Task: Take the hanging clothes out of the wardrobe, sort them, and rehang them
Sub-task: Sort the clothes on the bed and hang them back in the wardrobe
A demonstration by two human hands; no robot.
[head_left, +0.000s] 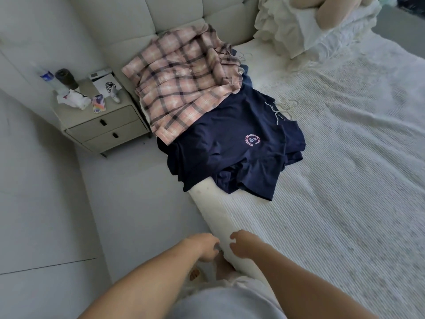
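Observation:
A pink plaid shirt (181,81) lies on the bed's left edge near the headboard, overlapping a navy T-shirt (236,148) with a round logo. A pale hanger (285,107) sticks out of the navy shirt's collar. More dark clothing shows under the pile. Both my hands hover low over the bed's near edge, well short of the clothes. My left hand (204,247) and my right hand (247,246) have loosely curled fingers and hold nothing.
The white textured bedspread (345,180) spreads to the right, with ruffled pillows (299,26) at the head. A nightstand (101,116) on the left carries a phone, a cup, a bottle and tissues. Grey floor (46,215) lies at the left.

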